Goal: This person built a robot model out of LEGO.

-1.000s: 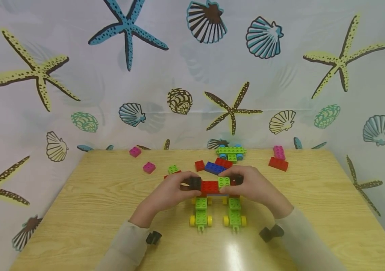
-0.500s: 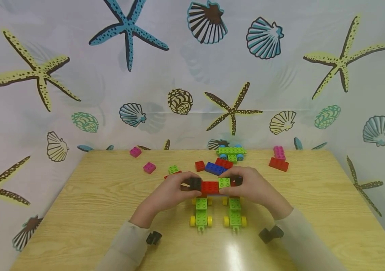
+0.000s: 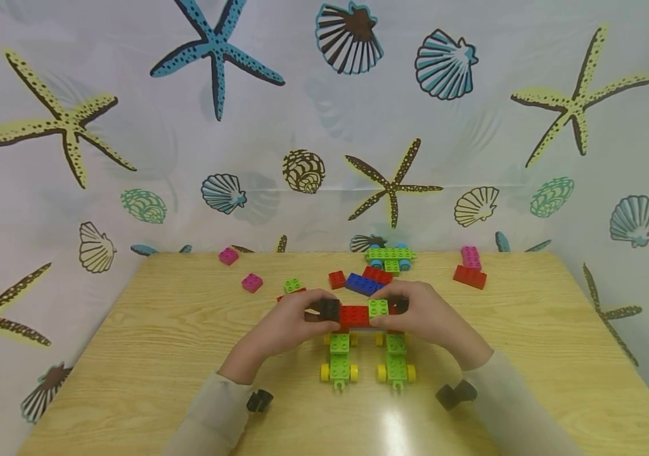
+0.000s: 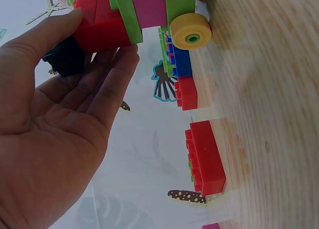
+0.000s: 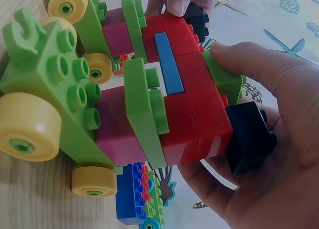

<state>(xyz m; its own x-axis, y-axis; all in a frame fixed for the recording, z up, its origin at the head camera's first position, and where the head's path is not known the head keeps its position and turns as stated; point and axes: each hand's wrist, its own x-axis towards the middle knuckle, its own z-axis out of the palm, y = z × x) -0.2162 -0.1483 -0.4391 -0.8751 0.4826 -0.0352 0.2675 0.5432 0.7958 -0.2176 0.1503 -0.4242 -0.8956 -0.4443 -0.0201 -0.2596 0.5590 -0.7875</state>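
Note:
In the head view a toy brick build stands mid-table on two light green wheeled bases, the left base (image 3: pixel 339 366) and the right base (image 3: pixel 397 367), with yellow wheels. Purple bricks (image 5: pixel 118 126) and upright green bricks (image 5: pixel 142 109) link them to the red bricks (image 3: pixel 353 315) across the top. A black brick (image 3: pixel 329 309) is at the left end; another black brick (image 5: pixel 249 134) is at the right. My left hand (image 3: pixel 296 320) grips the left end, thumb on red. With its thumb against a light green brick (image 3: pixel 378 308), my right hand (image 3: pixel 427 318) grips the other end.
Behind the build lie a blue brick (image 3: pixel 361 283), a red brick (image 3: pixel 336 278) and a green car (image 3: pixel 390 254) with blue wheels. Pink bricks (image 3: pixel 252 282) lie back left. A red brick (image 3: pixel 469 277) and a pink brick (image 3: pixel 471 256) lie back right, before the patterned cloth (image 3: pixel 324 126).

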